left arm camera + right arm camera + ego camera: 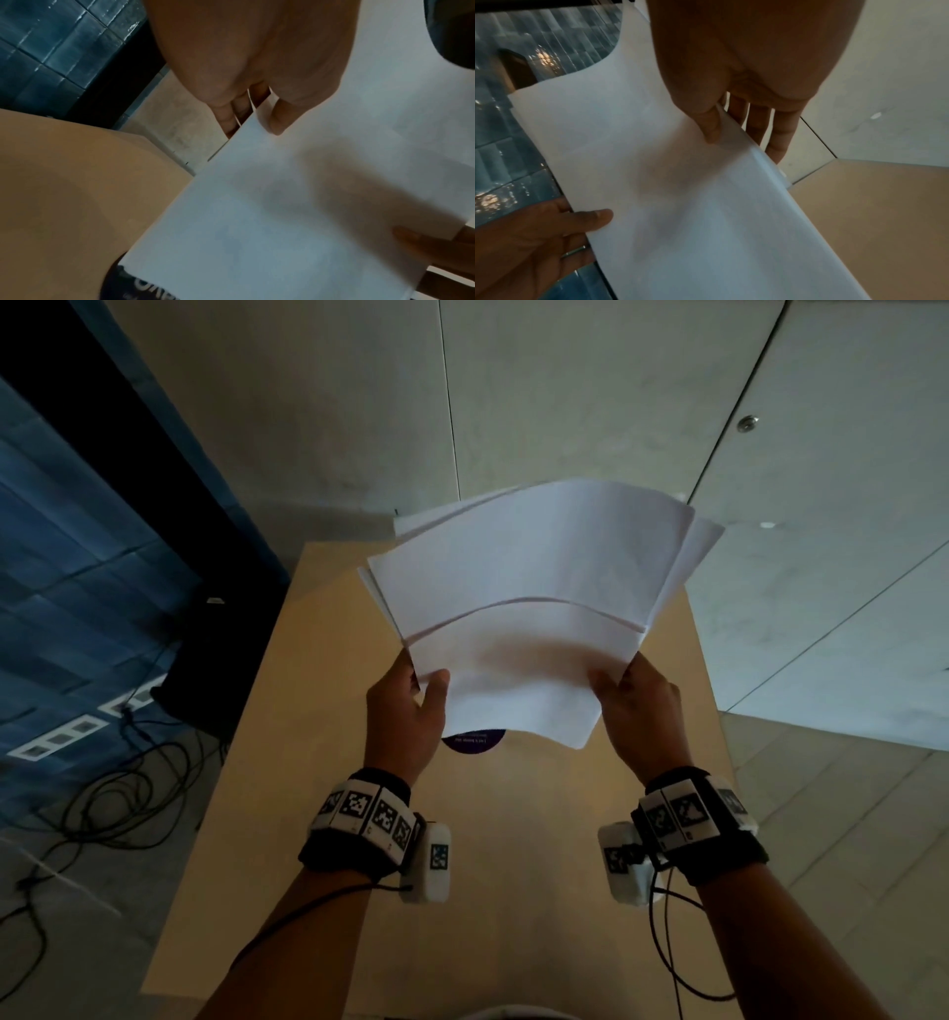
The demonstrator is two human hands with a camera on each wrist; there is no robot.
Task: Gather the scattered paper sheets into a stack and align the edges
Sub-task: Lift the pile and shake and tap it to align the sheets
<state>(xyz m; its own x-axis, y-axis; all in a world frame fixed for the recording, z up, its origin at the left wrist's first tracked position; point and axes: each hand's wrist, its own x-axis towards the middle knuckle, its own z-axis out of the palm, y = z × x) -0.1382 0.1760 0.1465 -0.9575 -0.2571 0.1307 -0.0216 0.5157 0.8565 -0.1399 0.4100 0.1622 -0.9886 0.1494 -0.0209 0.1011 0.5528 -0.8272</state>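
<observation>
A loose bundle of white paper sheets [529,588] is held up in the air above the beige table [308,814]. The sheets are fanned, their edges offset at the far end and on the left. My left hand [411,706] pinches the bundle's left edge, thumb on top and fingers underneath. My right hand [637,701] pinches the right edge the same way. In the left wrist view the left thumb [277,119] lies on the paper [295,203]. In the right wrist view the right thumb [711,125] presses the paper [654,162], with fingers [780,138] below it.
A dark purple round sticker [472,742] on the table peeks out under the bundle's near edge. Black cables [118,793] and a dark box [215,670] lie on the floor to the left. A pale wall [565,403] stands behind the table.
</observation>
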